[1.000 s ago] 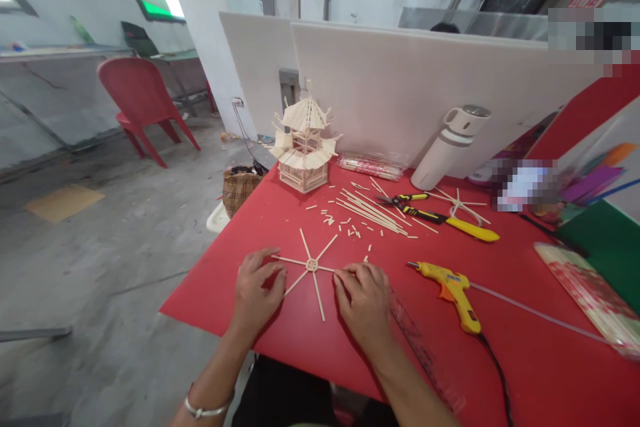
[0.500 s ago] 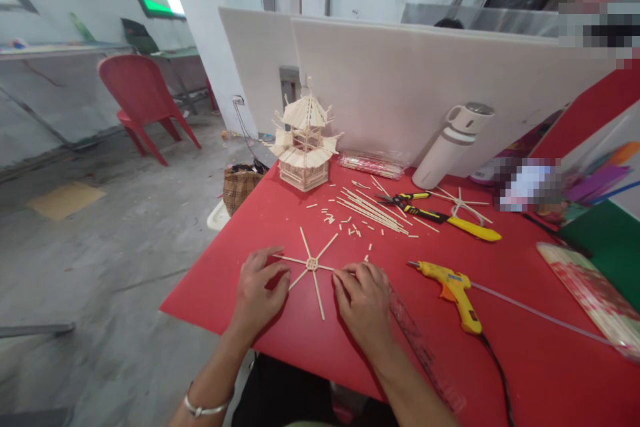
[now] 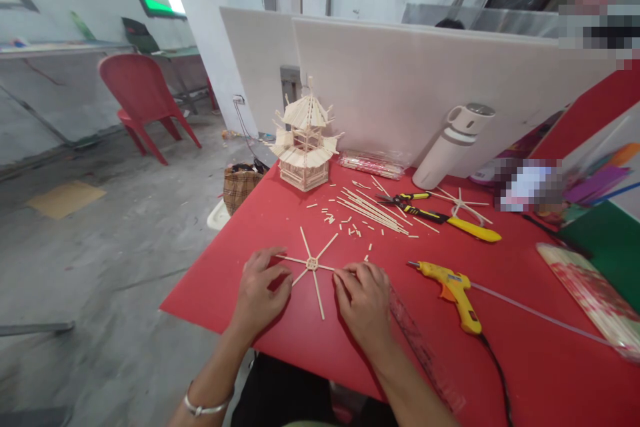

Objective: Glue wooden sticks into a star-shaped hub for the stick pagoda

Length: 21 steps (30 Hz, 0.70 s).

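A spoked frame of thin wooden sticks [image 3: 311, 264] lies flat on the red table, with several arms spreading from a small ring-like hub. My left hand [image 3: 263, 287] is curled at its left side, fingers at the ends of the left and lower-left sticks. At the opposite side, my right hand [image 3: 363, 293] pinches the tip of the right-hand stick between thumb and fingers. Fingertips partly hide those stick ends. A clear ruler [image 3: 425, 350] lies beside my right hand. Farther right rests a yellow glue gun [image 3: 453, 290] with a glue stick in its back.
A stick-built pagoda model [image 3: 306, 147] stands at the table's back left. Loose sticks [image 3: 373, 210], short offcuts, black-and-yellow pliers [image 3: 405, 199] and a yellow-handled cutter [image 3: 473, 227] lie mid-table. Behind them stand a white flask [image 3: 445, 153] and pale boards [image 3: 380, 87]. Bagged sticks [image 3: 590, 293] lie right.
My left hand has shifted very slightly right. The stick frame and my right hand look unmoved.
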### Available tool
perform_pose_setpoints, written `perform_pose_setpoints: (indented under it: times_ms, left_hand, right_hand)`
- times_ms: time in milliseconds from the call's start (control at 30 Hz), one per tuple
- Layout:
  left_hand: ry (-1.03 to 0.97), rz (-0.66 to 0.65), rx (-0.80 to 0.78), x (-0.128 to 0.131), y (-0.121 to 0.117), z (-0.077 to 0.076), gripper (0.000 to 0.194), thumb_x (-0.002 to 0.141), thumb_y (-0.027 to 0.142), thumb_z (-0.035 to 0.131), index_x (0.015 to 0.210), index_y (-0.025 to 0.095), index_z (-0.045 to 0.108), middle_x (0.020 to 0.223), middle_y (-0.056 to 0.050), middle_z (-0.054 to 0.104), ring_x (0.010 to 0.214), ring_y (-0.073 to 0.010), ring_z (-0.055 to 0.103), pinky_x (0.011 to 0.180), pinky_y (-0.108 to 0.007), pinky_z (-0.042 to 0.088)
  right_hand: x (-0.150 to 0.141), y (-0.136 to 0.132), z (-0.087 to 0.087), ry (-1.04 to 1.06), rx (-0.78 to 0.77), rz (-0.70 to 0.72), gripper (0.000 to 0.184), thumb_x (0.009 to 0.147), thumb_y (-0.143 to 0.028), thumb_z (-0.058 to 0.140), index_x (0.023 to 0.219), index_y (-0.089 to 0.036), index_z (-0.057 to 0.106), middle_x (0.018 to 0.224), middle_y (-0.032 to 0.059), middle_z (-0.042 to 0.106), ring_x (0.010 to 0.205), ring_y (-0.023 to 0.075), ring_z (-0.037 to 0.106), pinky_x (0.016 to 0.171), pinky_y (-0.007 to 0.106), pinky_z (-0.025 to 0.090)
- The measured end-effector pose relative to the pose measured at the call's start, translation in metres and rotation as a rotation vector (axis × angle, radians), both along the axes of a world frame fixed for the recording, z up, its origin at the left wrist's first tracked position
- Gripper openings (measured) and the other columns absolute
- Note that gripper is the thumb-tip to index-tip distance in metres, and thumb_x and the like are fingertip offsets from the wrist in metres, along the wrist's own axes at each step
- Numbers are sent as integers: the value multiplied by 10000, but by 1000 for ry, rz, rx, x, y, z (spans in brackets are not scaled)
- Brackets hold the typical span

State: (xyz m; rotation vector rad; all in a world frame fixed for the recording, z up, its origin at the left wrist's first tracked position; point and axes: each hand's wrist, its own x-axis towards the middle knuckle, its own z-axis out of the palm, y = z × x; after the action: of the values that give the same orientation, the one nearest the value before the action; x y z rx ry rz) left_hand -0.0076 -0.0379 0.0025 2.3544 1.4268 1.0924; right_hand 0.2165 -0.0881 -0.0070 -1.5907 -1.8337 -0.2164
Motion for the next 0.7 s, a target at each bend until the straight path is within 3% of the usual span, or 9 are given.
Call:
perform_pose_setpoints:
  times_ms: [700]
  left_hand:
    - [-20,-6,-17,0,0,-2,157,849,184,587,761,227,710,1158,-82,690,1098,-274,629,937,-462,499]
  right_hand:
    - [0,-1,-1,16,-24,2,109,954,-247,603,933,-246,710,908,31,661,889,196,511,835,376,339]
